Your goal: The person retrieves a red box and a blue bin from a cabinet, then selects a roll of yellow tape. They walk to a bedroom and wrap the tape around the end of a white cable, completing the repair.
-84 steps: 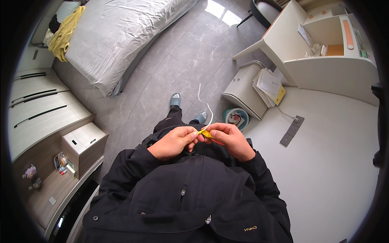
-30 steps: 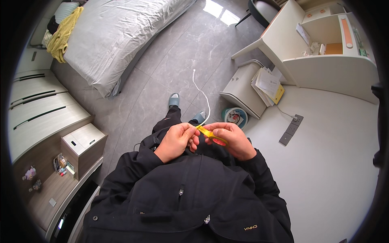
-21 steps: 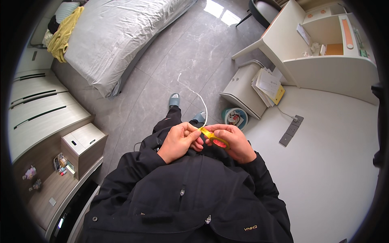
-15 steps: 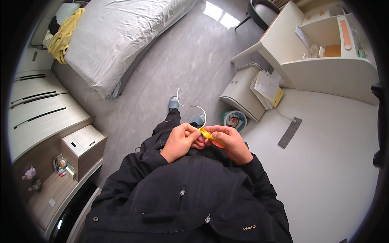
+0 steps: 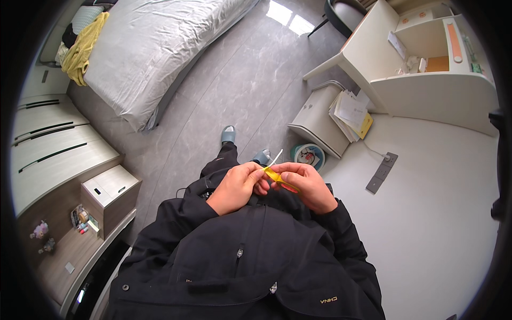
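Note:
In front of my waist, my left hand (image 5: pixel 234 188) pinches a thin white cable (image 5: pixel 277 158) between thumb and fingers. A short length of this cable sticks up past the fingertips, slanting up to the right. Close beside it, my right hand (image 5: pixel 310 188) is closed on a roll of yellow tape (image 5: pixel 273 175) with a reddish inner ring. A yellow strip runs from the roll to the cable at my left fingertips. How far the tape goes round the cable is hidden by my fingers.
To the right stand a small grey-white cabinet with papers (image 5: pixel 352 113), a waste bin (image 5: pixel 309 155) and a white surface with a dark power strip (image 5: pixel 382 173). A bed (image 5: pixel 160 48) is at the upper left, wooden drawers (image 5: pixel 53 138) along the left. My slippered feet are on grey tiles.
The white cable, which curved far out over the floor, now shows only as a short straight piece pointing up to the right. Both hands stay nearly in place.

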A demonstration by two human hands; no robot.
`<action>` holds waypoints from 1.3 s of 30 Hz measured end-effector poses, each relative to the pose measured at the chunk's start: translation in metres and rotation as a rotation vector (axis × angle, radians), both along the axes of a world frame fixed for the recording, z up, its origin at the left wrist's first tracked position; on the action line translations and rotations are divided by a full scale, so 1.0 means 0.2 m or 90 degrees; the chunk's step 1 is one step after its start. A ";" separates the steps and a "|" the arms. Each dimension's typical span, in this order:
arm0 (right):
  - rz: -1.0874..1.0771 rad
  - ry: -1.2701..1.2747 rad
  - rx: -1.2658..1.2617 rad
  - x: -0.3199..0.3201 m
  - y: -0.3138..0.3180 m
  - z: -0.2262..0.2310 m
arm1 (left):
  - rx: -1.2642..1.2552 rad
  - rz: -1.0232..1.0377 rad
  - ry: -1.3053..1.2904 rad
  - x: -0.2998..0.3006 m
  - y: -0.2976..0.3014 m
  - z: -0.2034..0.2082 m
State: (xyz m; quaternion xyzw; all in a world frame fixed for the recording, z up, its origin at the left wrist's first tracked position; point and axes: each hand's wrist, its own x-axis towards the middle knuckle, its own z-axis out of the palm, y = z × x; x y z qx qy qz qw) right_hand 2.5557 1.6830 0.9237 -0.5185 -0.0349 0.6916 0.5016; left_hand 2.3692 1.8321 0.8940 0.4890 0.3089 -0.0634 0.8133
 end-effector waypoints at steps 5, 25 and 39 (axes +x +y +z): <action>-0.001 -0.036 -0.002 -0.02 -0.01 -0.06 | -0.068 0.096 0.000 0.00 -0.04 -0.10; -0.053 0.064 0.047 -0.08 -0.01 -0.21 | 0.045 0.133 0.091 -0.03 -0.06 -0.07; -0.032 0.014 0.041 -0.06 -0.01 -0.13 | 0.143 0.037 0.074 -0.01 -0.02 0.01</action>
